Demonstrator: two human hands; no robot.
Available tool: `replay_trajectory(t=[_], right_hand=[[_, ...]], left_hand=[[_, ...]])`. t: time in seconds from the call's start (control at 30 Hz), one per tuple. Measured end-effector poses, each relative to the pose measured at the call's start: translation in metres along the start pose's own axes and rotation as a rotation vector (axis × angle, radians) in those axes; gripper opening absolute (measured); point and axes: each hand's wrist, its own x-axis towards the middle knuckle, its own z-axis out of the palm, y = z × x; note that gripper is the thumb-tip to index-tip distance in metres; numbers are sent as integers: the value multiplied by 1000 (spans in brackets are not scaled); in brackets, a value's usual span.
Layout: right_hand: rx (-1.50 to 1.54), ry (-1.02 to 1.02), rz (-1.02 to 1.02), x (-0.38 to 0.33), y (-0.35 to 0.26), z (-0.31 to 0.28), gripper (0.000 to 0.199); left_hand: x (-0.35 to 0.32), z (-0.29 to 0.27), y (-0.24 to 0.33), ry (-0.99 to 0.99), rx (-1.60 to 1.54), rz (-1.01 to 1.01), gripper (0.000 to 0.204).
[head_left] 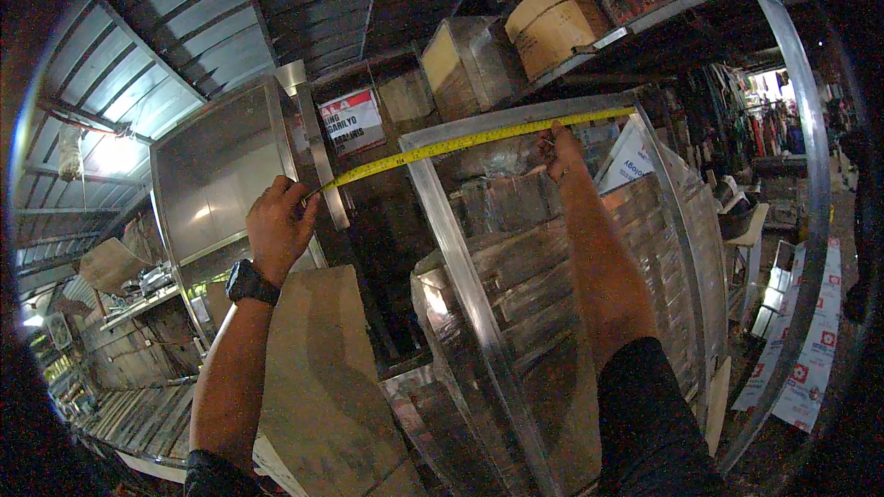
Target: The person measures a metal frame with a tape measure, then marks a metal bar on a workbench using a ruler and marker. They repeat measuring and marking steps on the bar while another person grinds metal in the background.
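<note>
A yellow steel tape measure (470, 140) runs from centre frame up-right along the shiny aluminium frame (460, 267)'s top edge. Left hand (279, 228) clenches its lower end; right hand (560, 153) pinches it farther up-right.

Yellow tape (479, 140) with black graduations is running taut in a shallow rising line along the top bar of the frame (516, 120), spanning it from near the left corner to the right corner. The frame, of bright silver metal, is standing upright with its left upright (451, 258) slanting downward and its panel appearing reflective.
</note>
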Motion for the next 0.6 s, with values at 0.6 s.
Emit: replay_trajectory(t=[0.6], right_hand=[[-10,17,-34,8,4,-5,23]], left_hand=[[-1,1,0,13,23,17,17]])
